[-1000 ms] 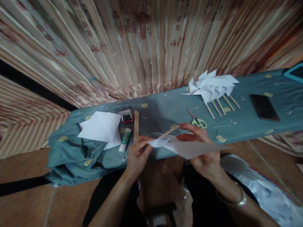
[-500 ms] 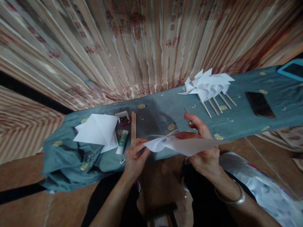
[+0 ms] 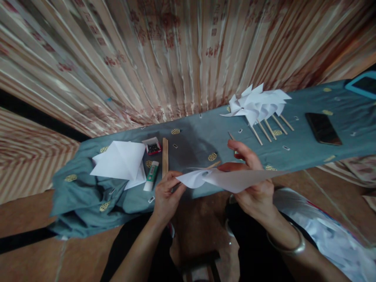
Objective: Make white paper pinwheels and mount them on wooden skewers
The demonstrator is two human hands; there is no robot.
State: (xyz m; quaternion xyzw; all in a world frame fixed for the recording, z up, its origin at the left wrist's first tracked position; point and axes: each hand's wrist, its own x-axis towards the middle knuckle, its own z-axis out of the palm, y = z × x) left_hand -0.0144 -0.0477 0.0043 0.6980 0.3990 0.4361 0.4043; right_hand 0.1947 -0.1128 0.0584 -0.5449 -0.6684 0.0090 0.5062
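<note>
A white paper pinwheel (image 3: 226,180) is stretched between my two hands above the front edge of the bench. My left hand (image 3: 168,194) pinches its left tip between thumb and fingers. My right hand (image 3: 255,188) grips the right part, thumb across the paper and fingers partly behind it. Beyond the paper a short length of wooden stick (image 3: 214,164) shows; whether it is joined to the pinwheel I cannot tell. Near my left fingers stand several wooden sticks (image 3: 165,156) side by side, a green and white glue stick (image 3: 151,176) and a small box of dark pins (image 3: 153,147).
Folded white paper sheets (image 3: 119,160) lie on the left of the cloth-covered bench (image 3: 194,133). Several finished pinwheels (image 3: 258,103) lie at the back right, beside a dark phone (image 3: 323,129). A blue-framed device (image 3: 362,88) is at the far right. A plastic bag (image 3: 329,231) rests on the floor.
Almost nothing differs. My hands keep the same hold, and the pinwheel's left tip has shifted very slightly left and up.
</note>
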